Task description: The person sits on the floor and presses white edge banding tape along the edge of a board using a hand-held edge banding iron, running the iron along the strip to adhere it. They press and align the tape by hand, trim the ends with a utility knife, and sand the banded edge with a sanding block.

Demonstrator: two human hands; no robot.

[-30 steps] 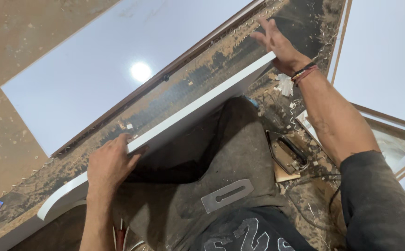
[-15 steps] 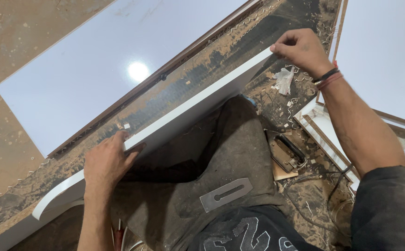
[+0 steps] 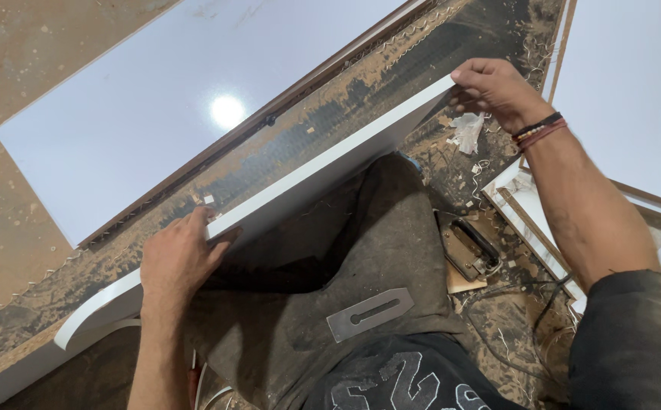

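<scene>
Gripping both ends, the long white board (image 3: 323, 171) is held edge-up over the lap above the dusty floor (image 3: 12, 220) — right hand (image 3: 494, 91), flat on the surface a second ago, is now curled round the far end; left hand (image 3: 179, 258) stays clamped near the rounded end — grip is secured

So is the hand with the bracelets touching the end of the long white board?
Touching. The head view shows the right hand with its fingers curled over the far end of the long white board, no gap between them.
</scene>
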